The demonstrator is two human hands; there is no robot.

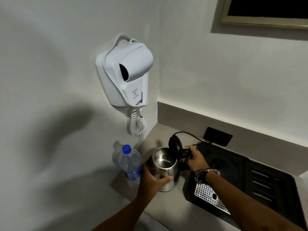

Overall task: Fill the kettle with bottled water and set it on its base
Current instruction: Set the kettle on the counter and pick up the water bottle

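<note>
Kettle (pixel 165 170) stands lid-open, left hand (pixel 152 180) wrapping its body, right hand (pixel 195 161) gripping its handle. Capped bottle (pixel 130 164) waits just beyond the left hand; uncap it and pour slowly.

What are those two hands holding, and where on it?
Both hold the open steel kettle: left hand wraps its body, right hand grips the black handle.

A grey counter (pixel 168 212) carries a steel kettle (pixel 164 172), a capped water bottle (pixel 129 164) and a black tray (pixel 260 185).
</note>
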